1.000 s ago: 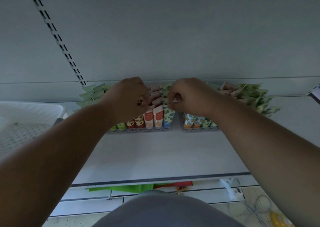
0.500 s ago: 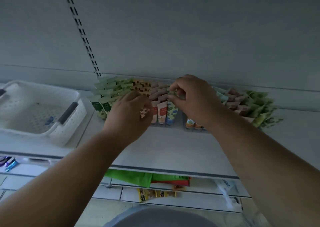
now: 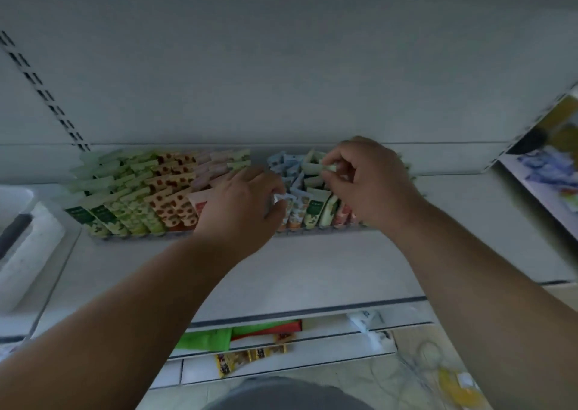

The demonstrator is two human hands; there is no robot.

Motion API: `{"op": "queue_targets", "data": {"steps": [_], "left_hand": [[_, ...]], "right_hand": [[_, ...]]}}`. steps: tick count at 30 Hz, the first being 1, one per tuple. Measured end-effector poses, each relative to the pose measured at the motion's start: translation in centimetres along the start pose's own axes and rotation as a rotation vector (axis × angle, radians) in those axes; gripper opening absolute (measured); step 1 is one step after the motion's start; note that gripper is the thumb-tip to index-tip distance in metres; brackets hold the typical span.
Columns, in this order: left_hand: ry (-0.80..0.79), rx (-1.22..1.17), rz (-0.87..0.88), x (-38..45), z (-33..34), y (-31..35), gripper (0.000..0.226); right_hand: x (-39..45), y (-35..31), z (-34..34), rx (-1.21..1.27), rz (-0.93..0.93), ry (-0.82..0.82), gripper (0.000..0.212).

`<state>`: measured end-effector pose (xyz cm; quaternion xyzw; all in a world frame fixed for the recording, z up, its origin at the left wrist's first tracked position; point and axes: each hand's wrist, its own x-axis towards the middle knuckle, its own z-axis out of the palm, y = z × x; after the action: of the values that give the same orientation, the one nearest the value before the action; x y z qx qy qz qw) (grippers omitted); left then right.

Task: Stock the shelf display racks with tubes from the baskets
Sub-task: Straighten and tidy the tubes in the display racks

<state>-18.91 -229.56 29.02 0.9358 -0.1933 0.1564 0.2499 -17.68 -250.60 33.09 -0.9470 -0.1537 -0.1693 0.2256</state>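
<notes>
Both hands reach over the display racks (image 3: 219, 234) on the white shelf (image 3: 312, 269). The left hand (image 3: 240, 206) pinches a blue-patterned tube (image 3: 286, 201); the right hand (image 3: 372, 181) pinches a pale green tube (image 3: 330, 168). A white basket (image 3: 25, 253) sits far left.

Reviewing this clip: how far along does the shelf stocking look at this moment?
Mostly done: the left rack shows full rows of tubes. In hand: the right hand pinches a pale green tube above the right rack, and the left hand pinches a front tube there. Left: seating these; the basket contents are out of view.
</notes>
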Motion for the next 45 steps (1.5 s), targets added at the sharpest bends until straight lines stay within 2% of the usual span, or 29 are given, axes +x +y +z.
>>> {"op": "queue_targets", "data": {"steps": [6,9,16,19,22,25,31,37,45], "left_hand": [[0.017,-0.021,0.003,2.7,1.1,0.7,0.009],[0.044,0.023,-0.001,3.9,1.5,0.3,0.009],[0.06,0.126,-0.13,6.3,1.1,-0.7,0.015],[0.038,0.145,-0.163,7.0,1.0,-1.2,0.016],[-0.05,0.203,-0.162,8.4,0.9,-1.4,0.017],[-0.156,0.259,-0.165,9.8,0.7,-1.6,0.017],[-0.27,0.316,-0.136,11.1,0.6,-1.7,0.015],[-0.268,0.322,-0.087,11.2,0.9,-2.2,0.015],[-0.217,0.268,-0.085,10.7,1.1,-2.7,0.014]], "right_hand": [[1.4,3.1,-1.2,-0.024,0.022,-0.083,0.012],[3.6,4.2,-0.5,-0.01,-0.048,-0.153,0.018],[9.3,4.9,2.6,-0.071,-0.241,-0.303,0.012],[10.5,4.8,3.5,-0.097,-0.283,-0.398,0.009],[11.1,4.7,4.0,-0.126,-0.31,-0.464,0.008],[11.3,4.2,4.0,-0.12,-0.332,-0.484,0.009],[11.7,3.0,4.7,-0.132,-0.305,-0.53,0.011],[12.3,2.5,4.6,-0.156,-0.283,-0.576,0.009],[11.3,3.0,4.4,-0.098,-0.246,-0.47,0.009]]}}
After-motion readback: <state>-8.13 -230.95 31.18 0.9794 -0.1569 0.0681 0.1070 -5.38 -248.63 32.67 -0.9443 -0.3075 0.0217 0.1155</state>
